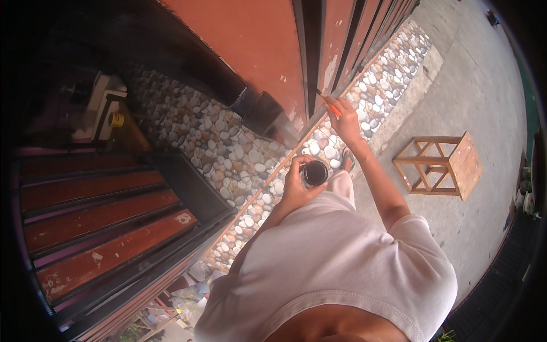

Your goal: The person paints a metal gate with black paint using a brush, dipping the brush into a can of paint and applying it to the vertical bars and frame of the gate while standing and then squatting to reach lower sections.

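My left hand point(293, 189) is wrapped round a small round jar point(315, 172) with dark, almost black contents, held in front of my waist. Farther out and to the right, my right hand point(345, 122) grips a thin paintbrush point(334, 109) with an orange handle. The brush's dark tip points up and left, close to a black upright strip point(311, 57) on the reddish-orange panelled front. Whether the bristles touch the strip I cannot tell. Beside the strip, a broad orange panel point(250, 40) has pale chipped patches.
Below me runs a pebble-covered ledge point(250, 225), with my sandalled foot point(348, 162) near it. A wooden stool point(466, 165) stands on the concrete point(456, 85) to the right. At left is a red-and-black slatted door panel point(108, 228); plastic bags point(191, 299) lie at lower left.
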Demonstrator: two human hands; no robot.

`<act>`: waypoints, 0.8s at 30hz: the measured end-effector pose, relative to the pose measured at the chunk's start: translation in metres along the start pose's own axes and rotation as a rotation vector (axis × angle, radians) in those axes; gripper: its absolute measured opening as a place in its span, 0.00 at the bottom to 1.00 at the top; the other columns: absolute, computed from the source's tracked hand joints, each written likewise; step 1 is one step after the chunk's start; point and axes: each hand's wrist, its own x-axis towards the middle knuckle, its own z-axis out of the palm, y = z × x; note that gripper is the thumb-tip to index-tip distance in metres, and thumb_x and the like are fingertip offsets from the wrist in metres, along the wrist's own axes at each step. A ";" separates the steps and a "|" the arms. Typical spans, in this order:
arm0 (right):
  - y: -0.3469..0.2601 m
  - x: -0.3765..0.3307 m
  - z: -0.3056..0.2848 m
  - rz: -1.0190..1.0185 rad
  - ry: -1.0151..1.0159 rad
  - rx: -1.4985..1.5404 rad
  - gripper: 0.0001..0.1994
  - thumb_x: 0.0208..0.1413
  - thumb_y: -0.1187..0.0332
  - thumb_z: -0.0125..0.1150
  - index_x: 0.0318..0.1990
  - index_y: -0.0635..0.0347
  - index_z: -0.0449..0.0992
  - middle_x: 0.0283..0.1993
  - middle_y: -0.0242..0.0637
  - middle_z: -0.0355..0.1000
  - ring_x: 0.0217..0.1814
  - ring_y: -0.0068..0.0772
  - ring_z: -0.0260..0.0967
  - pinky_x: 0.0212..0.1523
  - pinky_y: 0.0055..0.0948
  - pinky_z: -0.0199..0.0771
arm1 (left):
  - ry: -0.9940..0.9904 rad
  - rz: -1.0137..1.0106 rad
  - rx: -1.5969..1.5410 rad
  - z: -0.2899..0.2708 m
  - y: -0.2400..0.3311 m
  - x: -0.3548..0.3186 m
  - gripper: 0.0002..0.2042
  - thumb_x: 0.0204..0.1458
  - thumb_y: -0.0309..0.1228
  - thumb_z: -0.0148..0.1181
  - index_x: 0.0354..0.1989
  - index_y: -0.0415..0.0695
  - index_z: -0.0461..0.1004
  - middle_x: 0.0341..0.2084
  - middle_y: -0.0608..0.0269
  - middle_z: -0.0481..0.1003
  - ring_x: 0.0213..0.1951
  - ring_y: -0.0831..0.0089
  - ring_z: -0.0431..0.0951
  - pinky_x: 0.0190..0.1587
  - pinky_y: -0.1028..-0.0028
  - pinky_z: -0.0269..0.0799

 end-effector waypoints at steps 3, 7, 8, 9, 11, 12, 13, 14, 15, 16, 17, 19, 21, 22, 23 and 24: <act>-0.031 0.021 -0.019 -0.086 0.144 0.038 0.13 0.53 0.75 0.66 0.47 0.63 0.78 0.40 0.42 0.76 0.40 0.45 0.72 0.42 0.37 0.74 | 0.054 -0.044 -0.108 0.000 0.001 -0.003 0.32 0.37 0.24 0.74 0.51 0.40 0.61 0.47 0.53 0.70 0.50 0.65 0.74 0.54 0.66 0.70; -0.033 0.015 -0.022 -0.118 0.189 0.046 0.12 0.53 0.75 0.66 0.46 0.63 0.78 0.40 0.42 0.76 0.40 0.44 0.72 0.42 0.36 0.74 | 0.056 -0.015 -0.062 0.002 0.005 -0.002 0.32 0.37 0.24 0.74 0.51 0.40 0.61 0.47 0.53 0.70 0.50 0.65 0.75 0.54 0.66 0.70; -0.026 0.009 -0.016 -0.094 0.103 0.050 0.12 0.53 0.74 0.66 0.46 0.62 0.78 0.40 0.42 0.76 0.40 0.45 0.72 0.42 0.36 0.74 | 0.051 -0.024 -0.067 0.003 0.005 -0.002 0.32 0.37 0.24 0.74 0.51 0.40 0.61 0.47 0.53 0.70 0.50 0.65 0.75 0.54 0.66 0.71; -0.019 0.004 -0.010 -0.069 0.017 0.053 0.12 0.54 0.74 0.66 0.46 0.62 0.78 0.40 0.43 0.76 0.41 0.45 0.72 0.41 0.36 0.74 | 0.047 -0.020 -0.069 0.004 0.004 -0.002 0.32 0.37 0.24 0.74 0.51 0.40 0.61 0.47 0.53 0.70 0.50 0.65 0.75 0.54 0.66 0.71; -0.011 -0.002 0.002 -0.040 -0.016 0.042 0.11 0.54 0.74 0.65 0.45 0.63 0.78 0.40 0.43 0.76 0.41 0.45 0.73 0.41 0.37 0.74 | 0.016 -0.004 -0.054 0.004 0.001 -0.002 0.34 0.38 0.23 0.74 0.52 0.41 0.57 0.47 0.54 0.68 0.49 0.71 0.73 0.52 0.71 0.72; -0.005 -0.003 0.006 -0.009 -0.050 0.030 0.11 0.54 0.74 0.65 0.45 0.63 0.78 0.40 0.43 0.76 0.41 0.45 0.73 0.41 0.37 0.74 | 0.013 -0.001 -0.054 0.005 -0.001 -0.002 0.34 0.38 0.23 0.74 0.52 0.41 0.57 0.47 0.54 0.68 0.49 0.71 0.73 0.52 0.71 0.72; -0.005 0.003 0.009 -0.056 0.004 0.051 0.10 0.54 0.74 0.65 0.44 0.64 0.78 0.39 0.42 0.76 0.40 0.46 0.73 0.40 0.37 0.74 | 0.010 -0.003 -0.053 0.004 -0.001 -0.002 0.34 0.38 0.23 0.74 0.52 0.41 0.57 0.48 0.54 0.68 0.49 0.71 0.73 0.53 0.71 0.72; -0.009 0.011 0.007 -0.055 0.006 0.054 0.10 0.54 0.74 0.65 0.44 0.64 0.78 0.39 0.42 0.76 0.40 0.46 0.73 0.40 0.37 0.74 | 0.005 -0.005 -0.050 0.004 0.000 -0.002 0.34 0.38 0.23 0.74 0.52 0.41 0.57 0.48 0.54 0.67 0.49 0.71 0.73 0.53 0.71 0.72; -0.012 0.020 0.002 -0.042 0.039 0.055 0.10 0.53 0.74 0.66 0.43 0.64 0.79 0.39 0.42 0.76 0.39 0.46 0.73 0.40 0.37 0.74 | 0.004 -0.006 -0.048 0.004 0.000 -0.002 0.34 0.38 0.23 0.74 0.52 0.41 0.57 0.48 0.54 0.67 0.49 0.71 0.73 0.53 0.71 0.72; -0.019 0.028 -0.006 -0.027 0.072 0.055 0.10 0.53 0.75 0.66 0.43 0.64 0.79 0.39 0.42 0.76 0.39 0.45 0.73 0.40 0.36 0.74 | 0.006 -0.002 -0.060 0.004 0.000 -0.002 0.34 0.38 0.23 0.74 0.52 0.41 0.57 0.48 0.54 0.67 0.49 0.71 0.73 0.53 0.71 0.72; -0.028 0.036 -0.014 -0.026 0.070 0.056 0.10 0.53 0.75 0.66 0.43 0.64 0.79 0.39 0.42 0.76 0.39 0.45 0.73 0.40 0.36 0.74 | 0.013 0.002 -0.073 0.004 0.000 -0.002 0.34 0.38 0.23 0.74 0.52 0.41 0.57 0.48 0.54 0.67 0.49 0.71 0.73 0.53 0.70 0.72; -0.048 0.054 -0.035 -0.091 0.154 0.056 0.10 0.52 0.76 0.66 0.43 0.63 0.79 0.38 0.41 0.77 0.37 0.43 0.74 0.39 0.35 0.74 | 0.018 0.005 -0.097 0.005 -0.002 -0.003 0.34 0.38 0.23 0.74 0.51 0.41 0.57 0.47 0.54 0.67 0.49 0.71 0.73 0.53 0.70 0.72; -0.067 0.069 -0.052 -0.111 0.196 0.058 0.10 0.52 0.76 0.66 0.42 0.63 0.79 0.38 0.40 0.77 0.37 0.42 0.74 0.39 0.34 0.74 | 0.025 0.008 -0.120 0.005 -0.005 -0.004 0.33 0.38 0.23 0.74 0.51 0.41 0.57 0.47 0.54 0.67 0.49 0.71 0.73 0.53 0.70 0.72; -0.075 0.075 -0.061 -0.129 0.242 0.057 0.10 0.52 0.77 0.67 0.42 0.63 0.80 0.38 0.40 0.78 0.37 0.41 0.74 0.38 0.33 0.74 | 0.024 0.018 -0.102 0.006 -0.005 -0.003 0.34 0.38 0.23 0.74 0.51 0.42 0.58 0.47 0.55 0.67 0.49 0.72 0.73 0.53 0.71 0.71; -0.082 0.081 -0.067 -0.131 0.241 0.059 0.10 0.52 0.77 0.67 0.42 0.63 0.80 0.38 0.40 0.78 0.37 0.41 0.74 0.38 0.33 0.74 | 0.028 0.026 -0.080 0.006 -0.005 -0.002 0.34 0.38 0.23 0.75 0.51 0.42 0.58 0.47 0.55 0.67 0.49 0.72 0.73 0.53 0.71 0.71; -0.088 0.086 -0.072 -0.192 0.322 0.069 0.10 0.52 0.77 0.67 0.42 0.63 0.80 0.37 0.40 0.77 0.37 0.40 0.74 0.38 0.32 0.74 | 0.032 0.025 -0.080 0.006 -0.005 -0.002 0.34 0.38 0.23 0.75 0.51 0.42 0.58 0.47 0.55 0.67 0.49 0.72 0.73 0.53 0.71 0.71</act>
